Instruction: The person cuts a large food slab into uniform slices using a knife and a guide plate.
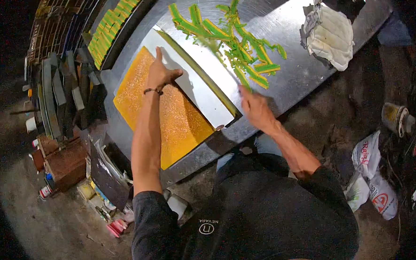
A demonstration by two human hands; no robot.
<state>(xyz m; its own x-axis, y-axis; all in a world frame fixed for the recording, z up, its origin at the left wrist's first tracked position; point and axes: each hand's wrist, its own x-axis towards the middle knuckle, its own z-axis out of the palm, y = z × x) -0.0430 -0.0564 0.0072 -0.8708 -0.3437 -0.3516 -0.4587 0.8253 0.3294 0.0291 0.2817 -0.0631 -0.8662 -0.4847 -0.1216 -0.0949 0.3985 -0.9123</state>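
A yellow slab speckled with pale bits lies on the metal table, partly under a long flat metal plate. My left hand rests on the plate near its upper left, thumb and fingers spread apart. A narrow green-yellow strip shows along the plate, with bright metal on its other side. My right hand is closed round the handle of a knife, just right of the plate. The blade is smeared by motion and points up and left toward loose green-and-yellow offcuts.
A dark tray of green-yellow pieces stands at the upper left of the table. A crumpled pale cloth lies near the right end. Dark metal bars stand at left; plastic bags lie on the floor at right.
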